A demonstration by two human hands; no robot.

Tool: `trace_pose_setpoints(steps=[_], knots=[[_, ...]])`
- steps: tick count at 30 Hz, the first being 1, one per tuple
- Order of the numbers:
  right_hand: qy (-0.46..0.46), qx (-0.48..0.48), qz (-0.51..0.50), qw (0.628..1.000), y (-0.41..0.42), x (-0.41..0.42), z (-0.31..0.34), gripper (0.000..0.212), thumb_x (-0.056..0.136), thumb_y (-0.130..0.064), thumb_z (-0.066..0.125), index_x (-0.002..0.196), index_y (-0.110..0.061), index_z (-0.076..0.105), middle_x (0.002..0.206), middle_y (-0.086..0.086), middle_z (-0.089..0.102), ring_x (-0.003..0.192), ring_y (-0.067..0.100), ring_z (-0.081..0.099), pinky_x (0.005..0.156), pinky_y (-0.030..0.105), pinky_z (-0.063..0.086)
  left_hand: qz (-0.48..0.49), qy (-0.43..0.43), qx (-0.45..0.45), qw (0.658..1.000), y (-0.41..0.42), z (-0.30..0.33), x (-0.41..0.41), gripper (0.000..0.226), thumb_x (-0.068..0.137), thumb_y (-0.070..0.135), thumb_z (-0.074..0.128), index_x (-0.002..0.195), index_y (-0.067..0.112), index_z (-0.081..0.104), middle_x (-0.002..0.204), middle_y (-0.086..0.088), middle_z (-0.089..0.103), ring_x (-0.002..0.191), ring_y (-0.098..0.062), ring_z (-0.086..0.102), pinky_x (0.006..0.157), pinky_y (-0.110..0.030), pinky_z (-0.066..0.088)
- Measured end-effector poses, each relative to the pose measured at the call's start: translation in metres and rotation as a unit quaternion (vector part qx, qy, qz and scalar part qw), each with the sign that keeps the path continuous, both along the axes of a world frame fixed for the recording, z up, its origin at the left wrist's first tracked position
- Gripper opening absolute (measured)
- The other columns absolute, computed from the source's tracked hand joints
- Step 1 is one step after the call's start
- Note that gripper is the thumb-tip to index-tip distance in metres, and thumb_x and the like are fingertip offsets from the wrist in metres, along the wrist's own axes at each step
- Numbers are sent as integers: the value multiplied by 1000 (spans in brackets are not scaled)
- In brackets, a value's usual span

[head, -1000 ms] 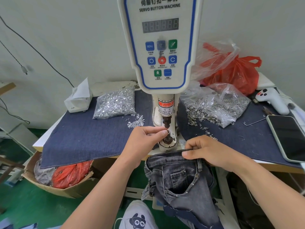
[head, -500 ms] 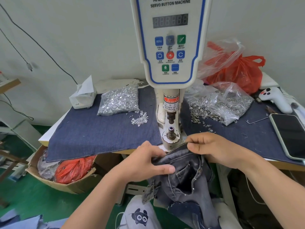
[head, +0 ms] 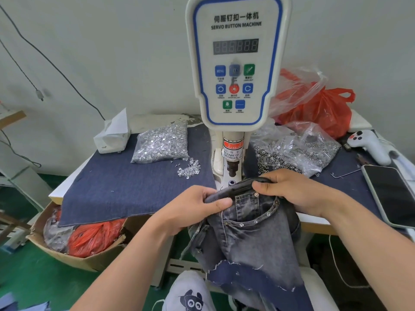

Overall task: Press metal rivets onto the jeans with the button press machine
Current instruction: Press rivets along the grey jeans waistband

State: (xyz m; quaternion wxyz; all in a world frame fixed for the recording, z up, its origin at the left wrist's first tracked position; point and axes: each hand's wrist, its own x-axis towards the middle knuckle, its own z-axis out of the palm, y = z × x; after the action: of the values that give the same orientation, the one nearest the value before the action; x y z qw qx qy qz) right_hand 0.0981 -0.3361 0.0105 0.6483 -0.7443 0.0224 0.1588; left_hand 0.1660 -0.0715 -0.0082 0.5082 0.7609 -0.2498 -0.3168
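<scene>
The white servo button machine (head: 235,63) stands at the table's middle, its punch and lower die (head: 231,182) just behind the jeans. Dark grey jeans (head: 251,239) hang off the table's front edge, pocket side up, with several metal rivets along the pocket. My left hand (head: 193,209) pinches the waistband at the pocket's left corner. My right hand (head: 289,189) grips the folded waistband on the right, close in front of the die. A bag of silver rivet pins (head: 161,144) with a few loose pins lies left of the machine, and a bag of rivet caps (head: 296,149) lies to its right.
Blue denim cloth (head: 125,187) covers the table. A tissue pack (head: 112,133) sits at back left, red plastic bags (head: 318,108) at back right, a white handheld controller (head: 368,144) and a phone (head: 390,194) at the right edge. A cardboard box (head: 74,254) stands on the floor at left.
My left hand left the die and took hold of the jeans' waistband. Both hands have lifted and turned the waistband up toward the die, showing the riveted pocket.
</scene>
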Motion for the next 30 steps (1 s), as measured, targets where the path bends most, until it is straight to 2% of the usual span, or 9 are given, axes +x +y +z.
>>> trace_pose_setpoints(steps=[3,5,7,9,12,18,21,27,30], knots=[[8,41,-53,998,3,7,-7,44,81,-41,76,104,-4,77,112,22,75,109,35,72,99,48,56,87,-15,-25,996,-1,-2,8,30,97,51,69,88,23,74,81,-6,73,77,-16,67,75,-33,49],[16,66,-77,995,7,12,-10,35,82,-39,75,100,-9,81,108,19,77,104,34,74,86,41,62,142,-13,-54,988,-9,-4,11,25,102,43,67,86,23,71,83,-3,72,78,-18,65,76,-36,47],[29,86,-98,991,9,17,-11,29,84,-36,75,95,-11,83,106,18,78,97,31,76,75,35,62,181,-18,-65,981,-21,-7,14,27,104,39,64,94,14,67,84,-4,70,79,-19,63,77,-38,45],[42,90,-113,989,9,20,-13,26,87,-34,74,95,-11,83,105,17,78,94,30,77,75,34,61,199,-35,-61,977,-29,-9,17,28,105,37,64,94,11,65,80,1,67,74,-14,60,74,-34,44],[54,78,-119,988,7,22,-16,23,93,-32,71,96,-12,83,105,15,78,94,29,77,72,32,61,196,-55,-32,979,-33,-15,20,26,106,40,62,90,19,65,70,12,65,64,-4,58,64,-25,43],[47,82,-124,988,9,21,-23,26,93,-34,72,97,-10,82,104,17,78,95,31,77,76,34,63,196,-45,-39,979,-28,-29,21,27,105,41,62,87,21,64,68,14,66,63,-3,58,63,-25,43],[45,78,-121,988,8,22,-24,28,93,-37,71,97,-12,82,104,15,79,94,29,77,76,33,62,196,-57,-34,978,-29,-30,23,27,105,41,62,86,22,64,65,17,64,60,0,56,57,-16,42],[47,47,-118,991,9,25,-26,29,94,-41,70,98,-16,82,105,10,79,98,25,77,90,37,57,195,-82,-23,977,-29,-33,26,26,106,38,62,88,19,64,58,21,58,54,3,50,50,-11,38],[58,47,-121,990,9,26,-24,27,94,-41,70,96,-18,83,104,10,79,96,25,77,80,33,60,195,-75,-23,978,-30,-32,26,27,106,37,62,88,18,64,57,21,57,54,3,51,50,-10,38]])
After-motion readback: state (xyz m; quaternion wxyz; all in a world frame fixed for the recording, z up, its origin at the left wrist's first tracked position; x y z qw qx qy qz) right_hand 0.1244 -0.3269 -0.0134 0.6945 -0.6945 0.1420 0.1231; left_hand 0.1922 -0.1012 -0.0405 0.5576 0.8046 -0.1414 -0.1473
